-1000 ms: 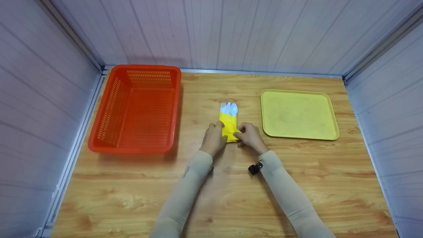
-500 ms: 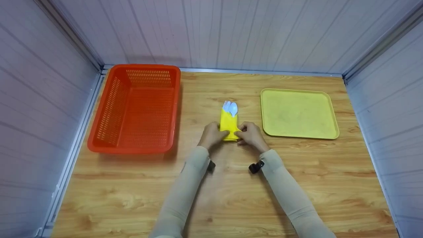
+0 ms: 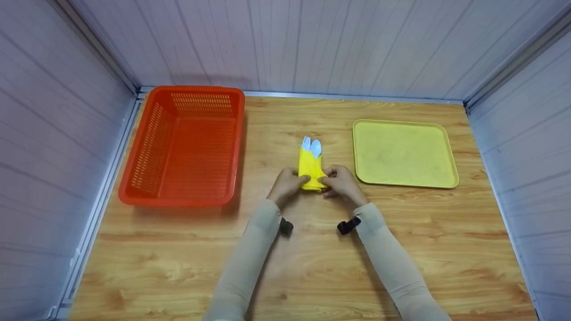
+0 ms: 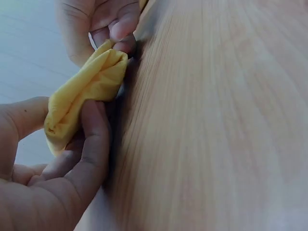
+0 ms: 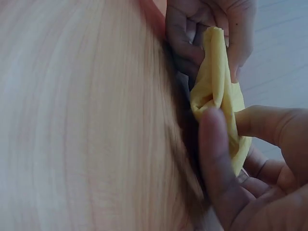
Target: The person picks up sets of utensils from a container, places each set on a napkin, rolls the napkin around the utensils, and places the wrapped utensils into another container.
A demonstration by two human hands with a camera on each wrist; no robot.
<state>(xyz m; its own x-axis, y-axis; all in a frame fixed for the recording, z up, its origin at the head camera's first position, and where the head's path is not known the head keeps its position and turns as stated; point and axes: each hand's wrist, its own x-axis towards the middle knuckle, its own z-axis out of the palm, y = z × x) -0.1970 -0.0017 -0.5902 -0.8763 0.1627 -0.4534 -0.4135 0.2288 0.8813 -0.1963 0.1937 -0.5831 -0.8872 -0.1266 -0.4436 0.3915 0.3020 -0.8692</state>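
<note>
A yellow cloth napkin (image 3: 308, 167) is folded into a narrow bundle near the middle of the table. From its far end stick out a white fork (image 3: 306, 143) and a white spoon (image 3: 316, 147), side by side. My left hand (image 3: 285, 183) grips the lower left edge, thumb on top and fingers underneath. At the lower right edge, my right hand (image 3: 343, 184) pinches the cloth between thumb and fingers. Both wrist views show the bundle's folded, layered end, the napkin (image 4: 84, 91) held close to the tabletop. The cutlery handles are hidden inside the cloth.
A red perforated plastic basket (image 3: 233, 178) stands on the left. To the right lies a yellow tray (image 3: 403, 154). The wooden table (image 3: 312, 276) is bounded by pale panel walls (image 3: 294, 44) at the back and sides.
My left hand has shifted from lying over the napkin's left side to gripping its edge. The bundle's far end has turned slightly, and the knife between fork and spoon has dropped from sight.
</note>
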